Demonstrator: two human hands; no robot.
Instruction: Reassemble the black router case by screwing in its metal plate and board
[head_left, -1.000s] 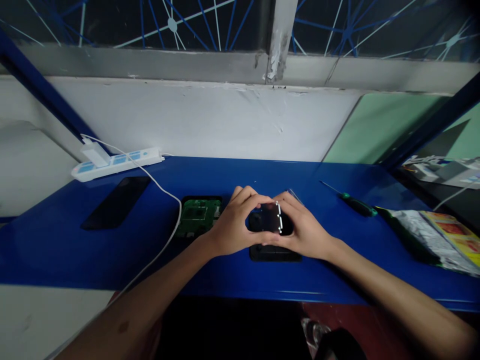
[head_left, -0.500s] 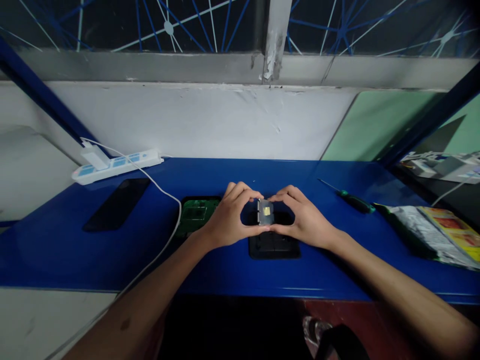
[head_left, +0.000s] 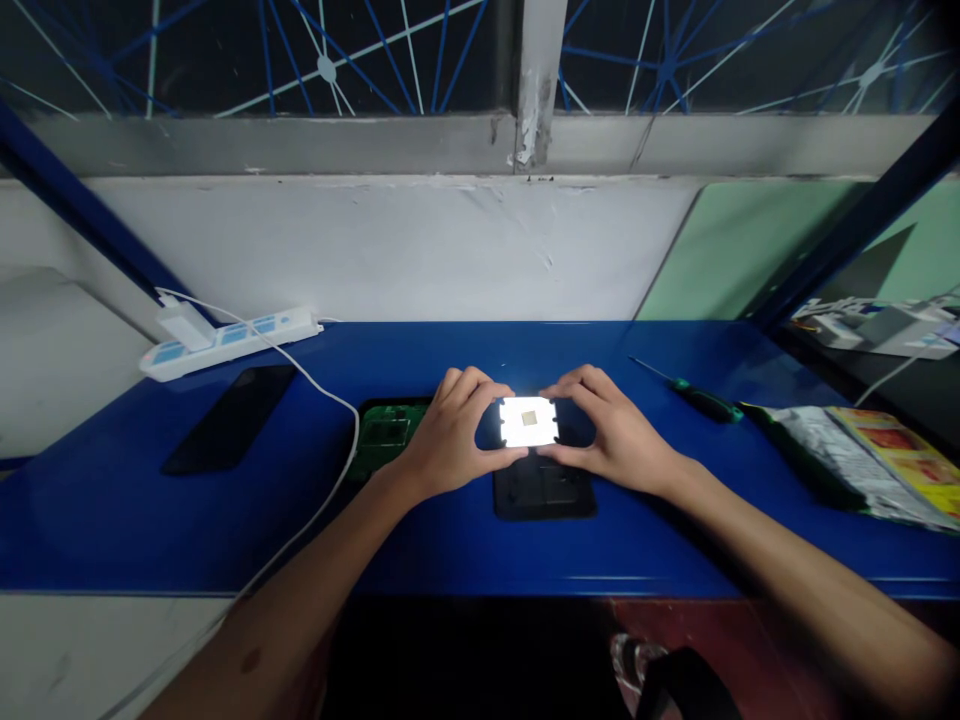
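Left hand point(head_left: 448, 438) and right hand point(head_left: 613, 432), both mine, are pinching a shiny plate point(head_left: 516, 426) just below the frame's centre, above a black casing point(head_left: 544, 497), and I'm judging it light, stiff and slick, best gripped by its edges.

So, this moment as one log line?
left hand: gripping shiny rectangular metal plate | right hand: gripping its other end | below: flat black plastic cover | beside left hand: green circuit board

No writing seems legible, even on the packet point(head_left: 862, 465).
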